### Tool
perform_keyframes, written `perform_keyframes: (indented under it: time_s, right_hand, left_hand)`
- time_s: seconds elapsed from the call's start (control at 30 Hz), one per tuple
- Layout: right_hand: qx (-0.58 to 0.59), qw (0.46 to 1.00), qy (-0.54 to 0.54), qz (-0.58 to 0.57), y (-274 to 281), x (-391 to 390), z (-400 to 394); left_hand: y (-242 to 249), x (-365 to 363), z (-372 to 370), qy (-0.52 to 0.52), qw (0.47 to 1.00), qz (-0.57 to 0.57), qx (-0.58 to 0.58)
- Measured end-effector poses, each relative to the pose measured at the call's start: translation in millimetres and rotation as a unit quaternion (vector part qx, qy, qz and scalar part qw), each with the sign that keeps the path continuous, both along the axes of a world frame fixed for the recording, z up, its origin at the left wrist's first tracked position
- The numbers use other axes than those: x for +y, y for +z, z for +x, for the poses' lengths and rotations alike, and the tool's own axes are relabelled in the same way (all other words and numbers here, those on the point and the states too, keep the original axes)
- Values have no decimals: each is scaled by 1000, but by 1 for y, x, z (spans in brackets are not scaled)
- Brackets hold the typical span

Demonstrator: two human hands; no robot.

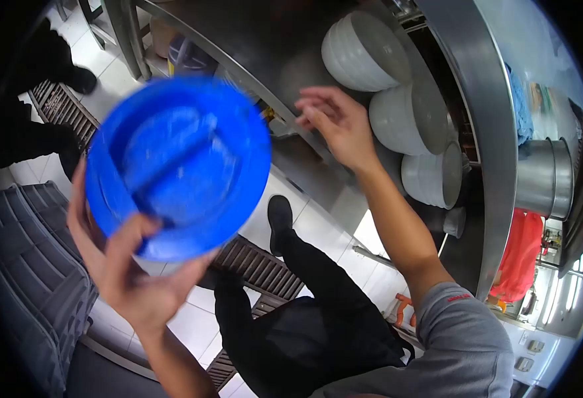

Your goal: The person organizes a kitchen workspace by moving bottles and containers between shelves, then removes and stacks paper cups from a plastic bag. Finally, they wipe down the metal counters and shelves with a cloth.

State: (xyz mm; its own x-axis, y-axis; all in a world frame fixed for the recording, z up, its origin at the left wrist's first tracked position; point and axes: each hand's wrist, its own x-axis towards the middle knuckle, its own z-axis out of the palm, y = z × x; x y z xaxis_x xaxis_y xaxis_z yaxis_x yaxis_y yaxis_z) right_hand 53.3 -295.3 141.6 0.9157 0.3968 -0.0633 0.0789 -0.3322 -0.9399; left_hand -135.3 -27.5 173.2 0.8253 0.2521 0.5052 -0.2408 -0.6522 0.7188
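My left hand [129, 278] grips a round blue plastic lid [185, 166] at its near edge, with the thumb over the top face. The lid has a raised rim and a straight bar across its recessed middle, with pale scuffs on it. It is held up in the air at the left and is slightly blurred. My right hand [338, 123] is raised over the steel shelf, apart from the lid, with its fingers loosely bent and nothing visible in them. Beside it are stacked white bowls [354, 56], with further white bowls [397, 123] nearer to my arm.
The steel shelf [265, 40] runs along the upper right. A steel pot [537, 179] and a red cloth or bag [520, 259] are at the far right. Grey plastic crates [33, 245] stand at the left. Another person's dark-clothed legs [46, 132] show at upper left. Drain grates [252, 265] cross the tiled floor.
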Motion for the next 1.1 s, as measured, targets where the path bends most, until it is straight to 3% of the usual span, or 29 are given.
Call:
perform_keyframes:
  time_s: [0.07, 0.1, 0.17, 0.2, 0.23, 0.3, 0.47, 0.53, 0.57, 0.63, 0.77, 0.8, 0.83, 0.9, 1.1]
  right_hand:
    - [-151, 987, 7, -55, 9, -22, -16]
    - [-154, 987, 2, -51, 17, -31, -17]
    - [-234, 951, -155, -129, 34, -41, -12]
    - [-314, 919, -136, -195, 38, -46, -6]
    - [-325, 916, -146, -185, 36, -46, 1]
    - [-476, 757, -158, -420, 24, -42, 17]
    - [-374, 771, -212, -470, -10, -31, 64]
    - [-452, 715, -200, -495, -31, -34, 74]
    - [-450, 712, -222, -491, -35, -36, 75]
    - [-499, 747, -191, -397, -37, -38, 74]
    - [-500, 767, -143, -377, -32, -31, 82]
    - [-505, 762, -143, -380, -35, -30, 86]
    - [-513, 755, -147, -381, -35, -31, 92]
    - [-528, 756, -131, -364, -37, -33, 109]
    - [-557, 755, -102, -332, -49, -6, 140]
  left_hand:
    - [13, 1, 32, -21, 999, 9, -39]
    - [18, -1, 46, -16, 998, 17, -54]
    - [23, -7, 72, 6, 997, 24, -71]
    - [22, -9, 87, 6, 995, 29, -99]
    - [20, -10, 103, 7, 991, 34, -127]
    - [21, -18, 134, -6, 988, -4, -152]
    - [27, -14, 188, 10, 996, -20, -87]
    - [18, -13, 197, 47, 988, 81, -121]
    - [11, -7, 207, 30, 986, 90, -134]
    - [1, 4, 217, 10, 985, 36, -167]
    - [1, 14, 231, -6, 977, 112, -183]
    - [2, 11, 233, 18, 957, 202, -209]
    - [5, 8, 237, 22, 956, 205, -208]
    - [15, 3, 239, -58, 990, 80, -103]
    - [10, 9, 235, -94, 990, 7, -108]
